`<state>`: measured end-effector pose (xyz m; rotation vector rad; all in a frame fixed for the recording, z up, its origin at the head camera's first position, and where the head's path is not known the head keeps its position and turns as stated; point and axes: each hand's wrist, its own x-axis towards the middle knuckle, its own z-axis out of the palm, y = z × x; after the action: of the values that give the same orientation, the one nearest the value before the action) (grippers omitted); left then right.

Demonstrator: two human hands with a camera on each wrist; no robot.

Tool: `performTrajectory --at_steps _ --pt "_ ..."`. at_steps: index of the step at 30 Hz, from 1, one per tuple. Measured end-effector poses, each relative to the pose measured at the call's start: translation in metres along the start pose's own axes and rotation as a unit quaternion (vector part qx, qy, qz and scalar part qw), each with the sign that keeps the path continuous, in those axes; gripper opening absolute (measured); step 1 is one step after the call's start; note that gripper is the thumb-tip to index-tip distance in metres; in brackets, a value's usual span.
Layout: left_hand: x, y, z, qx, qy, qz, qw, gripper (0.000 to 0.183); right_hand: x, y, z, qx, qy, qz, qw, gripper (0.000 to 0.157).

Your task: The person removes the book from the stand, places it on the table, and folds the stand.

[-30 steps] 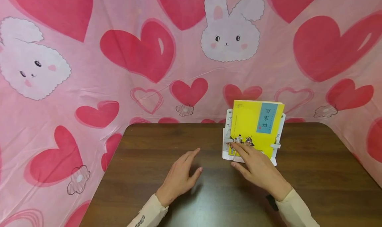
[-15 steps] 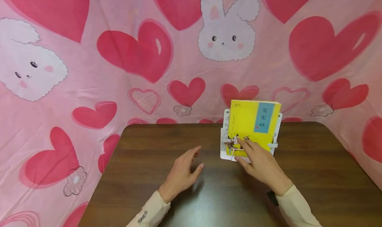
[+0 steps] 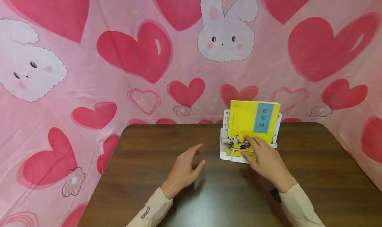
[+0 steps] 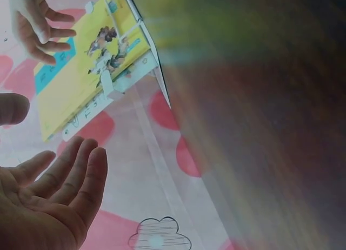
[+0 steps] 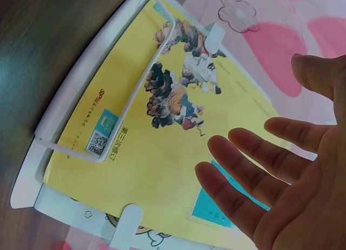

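Observation:
A yellow book [image 3: 243,120] with a blue title panel leans upright in a white book stand [image 3: 223,154]. Small side clips [image 5: 128,223] and a thin white wire bar [image 5: 141,79] cross the front of its cover. My right hand [image 3: 268,162] is in front of the book's lower right part, fingers extended and holding nothing; in the right wrist view the fingers [image 5: 243,177] are spread before the cover, and contact cannot be made out. To the left of the stand, my left hand [image 3: 183,172] hovers over the table with relaxed fingers, touching nothing.
The dark wooden table [image 3: 149,144] has its back edge just behind the stand. A pink cloth [image 3: 191,64] printed with hearts and rabbits hangs at the back and sides. Both forearms wear pale sleeves [image 3: 298,203].
My right hand has shifted a little right across the front of the book, uncovering more of the wire bar and cover picture. My left hand has drifted slightly right.

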<state>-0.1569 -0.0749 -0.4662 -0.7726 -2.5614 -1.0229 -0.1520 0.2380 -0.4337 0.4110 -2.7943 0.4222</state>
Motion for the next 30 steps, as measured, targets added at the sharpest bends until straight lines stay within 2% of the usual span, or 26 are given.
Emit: performTrajectory --at_steps 10,24,30 --pt "0.009 0.003 0.000 0.001 -0.003 -0.005 1.0000 0.057 0.001 0.007 -0.002 0.010 0.005 0.025 1.000 0.069" --pt "0.020 0.004 0.010 -0.012 -0.001 -0.003 0.9999 0.055 0.002 0.018 -0.002 0.023 0.035 0.037 0.998 0.064" --pt "0.030 0.009 0.016 -0.011 -0.018 -0.004 0.9998 0.054 0.001 0.023 -0.003 0.029 0.051 0.051 0.997 0.061"
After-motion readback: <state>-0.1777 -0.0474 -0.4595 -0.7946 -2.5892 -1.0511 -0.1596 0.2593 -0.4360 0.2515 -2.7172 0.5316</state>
